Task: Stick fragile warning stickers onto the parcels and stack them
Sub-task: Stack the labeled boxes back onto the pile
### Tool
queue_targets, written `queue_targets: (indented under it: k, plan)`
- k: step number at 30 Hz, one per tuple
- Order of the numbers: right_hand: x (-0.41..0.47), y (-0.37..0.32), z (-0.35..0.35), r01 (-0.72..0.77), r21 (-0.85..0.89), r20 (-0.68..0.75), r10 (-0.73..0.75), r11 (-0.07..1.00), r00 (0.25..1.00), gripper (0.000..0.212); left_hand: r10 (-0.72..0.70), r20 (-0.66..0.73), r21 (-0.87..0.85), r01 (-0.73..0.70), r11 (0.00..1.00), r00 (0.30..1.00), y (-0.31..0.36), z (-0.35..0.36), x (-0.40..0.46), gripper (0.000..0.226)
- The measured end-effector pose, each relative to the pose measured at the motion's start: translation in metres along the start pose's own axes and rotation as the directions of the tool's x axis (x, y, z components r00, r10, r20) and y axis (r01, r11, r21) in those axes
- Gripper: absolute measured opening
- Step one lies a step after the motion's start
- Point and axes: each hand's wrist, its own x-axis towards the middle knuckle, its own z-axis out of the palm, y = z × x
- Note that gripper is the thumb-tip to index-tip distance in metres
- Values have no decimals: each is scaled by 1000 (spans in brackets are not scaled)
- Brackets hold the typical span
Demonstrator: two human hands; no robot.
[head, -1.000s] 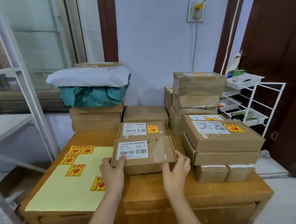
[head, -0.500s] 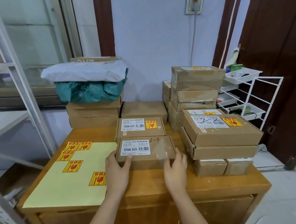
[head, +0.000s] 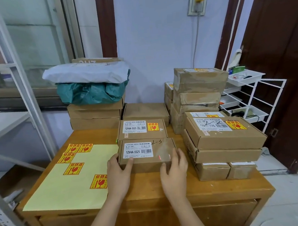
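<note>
Wooden surface (head: 150,192) carries stickered parcels beyond and right of both hands; left hand (head: 118,175) and right hand (head: 175,171) grip the unstickered box (head: 145,151) by its near corners; sticker sheet (head: 70,180) lies left, five stickers remaining

Brown cardboard parcels (head: 146,152) bear white barcode labels (head: 138,150); red-and-yellow stickers (head: 72,168) dot a pale yellow sheet (head: 65,187) on the tan wooden surface (head: 150,188).
</note>
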Motion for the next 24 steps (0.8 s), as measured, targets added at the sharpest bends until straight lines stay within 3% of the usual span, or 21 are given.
queue_targets:
  k: [5,12,19,21,24]
  plan:
    - [-3,0,11,111,-222,-103,-136,969,985,63,-45,63,-88,51,995,997,5,1,3,47]
    - [-11,-37,28,382,-55,-119,-386,922,915,39,-82,150,-203,112,973,985,16,-10,6,33]
    - [-15,-71,54,538,96,-16,-539,838,842,41,33,16,27,-33,999,999,13,-67,35,31]
    - [-19,-81,61,563,168,14,-573,809,819,40,87,-23,152,-83,985,996,3,-90,48,30]
    - [-26,-100,70,550,262,140,-595,793,791,44,75,52,409,-89,908,996,-24,-120,71,38]
